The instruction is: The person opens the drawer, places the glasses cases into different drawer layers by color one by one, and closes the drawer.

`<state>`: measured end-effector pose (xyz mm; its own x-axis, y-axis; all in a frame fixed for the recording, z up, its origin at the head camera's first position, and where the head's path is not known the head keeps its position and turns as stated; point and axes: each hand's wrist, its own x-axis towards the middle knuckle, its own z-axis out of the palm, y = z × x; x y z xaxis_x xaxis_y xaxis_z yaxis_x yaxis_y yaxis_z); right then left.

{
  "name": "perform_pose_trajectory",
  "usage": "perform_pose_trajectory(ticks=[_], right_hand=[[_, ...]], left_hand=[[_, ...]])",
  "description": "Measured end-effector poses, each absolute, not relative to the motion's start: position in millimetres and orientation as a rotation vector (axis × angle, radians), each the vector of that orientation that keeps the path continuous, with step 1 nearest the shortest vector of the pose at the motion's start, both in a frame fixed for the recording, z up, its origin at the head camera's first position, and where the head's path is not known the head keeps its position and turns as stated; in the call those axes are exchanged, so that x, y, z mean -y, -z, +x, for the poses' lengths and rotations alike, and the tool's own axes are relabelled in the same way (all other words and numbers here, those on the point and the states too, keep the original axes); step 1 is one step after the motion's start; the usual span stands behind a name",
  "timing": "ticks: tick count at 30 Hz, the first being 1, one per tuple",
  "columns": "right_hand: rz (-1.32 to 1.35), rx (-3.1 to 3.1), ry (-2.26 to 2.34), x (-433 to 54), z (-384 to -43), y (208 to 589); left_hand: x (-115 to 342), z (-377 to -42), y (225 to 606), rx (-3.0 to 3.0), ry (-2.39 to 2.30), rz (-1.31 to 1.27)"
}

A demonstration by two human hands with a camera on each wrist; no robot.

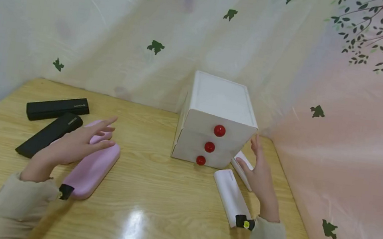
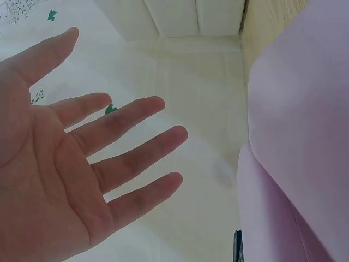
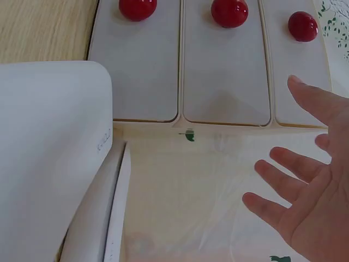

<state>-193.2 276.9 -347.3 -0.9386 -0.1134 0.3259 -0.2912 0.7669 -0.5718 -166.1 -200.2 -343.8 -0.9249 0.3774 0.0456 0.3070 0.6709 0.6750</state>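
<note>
My left hand (image 1: 77,143) hovers over a long pink case (image 1: 99,170) with rounded ends, its fingers spread and nothing in them. A second pink case lies beside it, mostly hidden under that hand. In the left wrist view the palm shows bare next to the pink case (image 2: 305,103). On the other side, my right hand (image 1: 261,179) is raised with fingers apart, near the right front corner of a white three-drawer box (image 1: 221,99). Below and left of it lies a white case (image 1: 232,195); another white case (image 1: 243,177) is partly covered by the thumb.
Two black cases (image 1: 58,108) lie at the left of the wooden table (image 1: 145,194), one overlapping the other in view. All three drawers are closed, each with a red knob (image 1: 220,131). A leaf-patterned cloth (image 1: 114,44) hangs behind the table and along its right edge.
</note>
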Motion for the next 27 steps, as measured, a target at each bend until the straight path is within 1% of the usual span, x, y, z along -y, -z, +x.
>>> perform_pose_trajectory(ticks=[10,27], right_hand=[[0.398,2.552,-1.076,-275,-214,334],[0.335,2.490,-1.298,-271,-236,328]], left_hand=[[198,-167,345,-2.753,-1.142,0.624],[200,-167,342,-2.753,-1.147,0.619]])
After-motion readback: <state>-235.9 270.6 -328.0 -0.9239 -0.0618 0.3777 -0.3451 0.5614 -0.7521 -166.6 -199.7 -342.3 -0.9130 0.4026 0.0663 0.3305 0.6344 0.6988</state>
